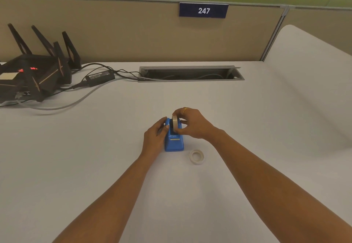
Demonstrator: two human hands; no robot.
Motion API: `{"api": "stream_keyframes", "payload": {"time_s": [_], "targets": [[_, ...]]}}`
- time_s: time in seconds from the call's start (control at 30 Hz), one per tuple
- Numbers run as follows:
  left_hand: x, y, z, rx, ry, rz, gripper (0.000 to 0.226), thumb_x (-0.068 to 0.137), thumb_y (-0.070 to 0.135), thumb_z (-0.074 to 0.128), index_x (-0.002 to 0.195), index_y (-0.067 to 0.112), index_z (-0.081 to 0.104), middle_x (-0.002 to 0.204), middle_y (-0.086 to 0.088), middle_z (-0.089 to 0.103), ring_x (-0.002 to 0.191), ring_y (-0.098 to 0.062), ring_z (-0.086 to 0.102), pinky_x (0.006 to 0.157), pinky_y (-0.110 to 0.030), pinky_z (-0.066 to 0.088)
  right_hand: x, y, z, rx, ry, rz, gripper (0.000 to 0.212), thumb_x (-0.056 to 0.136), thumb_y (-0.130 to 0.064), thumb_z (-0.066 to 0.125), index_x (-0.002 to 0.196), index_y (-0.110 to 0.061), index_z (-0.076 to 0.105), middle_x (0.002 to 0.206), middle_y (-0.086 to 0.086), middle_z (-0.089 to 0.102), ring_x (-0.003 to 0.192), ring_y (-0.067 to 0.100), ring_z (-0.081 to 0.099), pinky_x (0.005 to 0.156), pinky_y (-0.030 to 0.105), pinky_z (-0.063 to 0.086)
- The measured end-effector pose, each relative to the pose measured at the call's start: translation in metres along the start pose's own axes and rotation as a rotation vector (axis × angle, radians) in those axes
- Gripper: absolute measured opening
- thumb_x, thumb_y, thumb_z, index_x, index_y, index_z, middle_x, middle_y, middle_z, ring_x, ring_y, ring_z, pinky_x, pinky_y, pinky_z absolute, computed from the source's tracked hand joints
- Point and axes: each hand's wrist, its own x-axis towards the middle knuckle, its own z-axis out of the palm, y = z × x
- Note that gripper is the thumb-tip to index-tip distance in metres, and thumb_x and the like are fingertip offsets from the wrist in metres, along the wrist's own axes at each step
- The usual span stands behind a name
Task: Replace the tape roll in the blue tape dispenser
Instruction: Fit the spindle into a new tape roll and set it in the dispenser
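The blue tape dispenser point(173, 141) stands on the white desk point(114, 147) in the middle of the view, its cutter end toward me. My left hand point(156, 137) grips its left side. My right hand point(192, 122) pinches a pale tape roll point(175, 122) standing upright in the dispenser's top slot. A second whitish tape roll point(196, 156) lies flat on the desk just right of the dispenser's near end.
A black router with antennas point(36, 71) and its power brick point(100, 78) with cables sit at the back left. An open cable tray point(190, 73) is sunk in the desk behind the dispenser. A beige partition with a "247" sign point(203, 10) closes the back.
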Motion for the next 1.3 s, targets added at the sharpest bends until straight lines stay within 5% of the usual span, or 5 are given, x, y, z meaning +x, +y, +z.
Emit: {"api": "stream_keyframes", "payload": {"time_s": [0.53, 0.73, 1.1, 1.3], "targets": [[-0.004, -0.006, 0.003, 0.029, 0.015, 0.064, 0.038, 0.092, 0.025, 0.045, 0.13, 0.023, 0.043, 0.11, 0.008, 0.054, 0.1, -0.008, 0.052, 0.09, -0.023, 0.041, -0.005, 0.002, 0.006, 0.018, 0.036, -0.002, 0.047, 0.069, -0.007, 0.074, 0.112, -0.007, 0.054, 0.113, 0.01, 0.06, 0.093, 0.011, 0.052, 0.085, 0.015, 0.041], [-0.008, -0.005, 0.002, -0.002, 0.024, 0.144, 0.027, 0.091, 0.023, 0.046, 0.118, 0.024, 0.051, 0.108, 0.012, 0.057, 0.099, -0.005, 0.055, 0.08, -0.009, 0.044, -0.013, 0.005, 0.013, 0.13, 0.077, 0.038, 0.066, 0.07, -0.008, 0.074, 0.129, -0.009, 0.043, 0.133, 0.01, 0.051, 0.12, 0.02, 0.049, 0.099, 0.021, 0.037], [-0.013, -0.005, 0.002, 0.005, 0.152, 0.213, 0.028, 0.086, 0.012, 0.055, 0.114, 0.01, 0.059, 0.104, 0.004, 0.061, 0.092, -0.01, 0.059, 0.076, -0.001, 0.043, -0.021, 0.01, 0.023, 0.285, 0.23, 0.132, 0.065, 0.072, -0.017, 0.076, 0.128, -0.012, 0.044, 0.134, 0.009, 0.049, 0.122, 0.021, 0.047, 0.1, 0.029, 0.04], [-0.013, -0.007, 0.003, 0.009, 0.15, 0.209, 0.032, 0.084, 0.006, 0.057, 0.115, 0.006, 0.058, 0.116, -0.008, 0.063, 0.102, -0.011, 0.058, 0.086, -0.012, 0.045, -0.024, 0.01, 0.029, 0.37, 0.235, 0.162, 0.055, 0.075, -0.013, 0.073, 0.125, -0.008, 0.049, 0.127, 0.01, 0.057, 0.119, 0.018, 0.052, 0.101, 0.03, 0.043]]}}
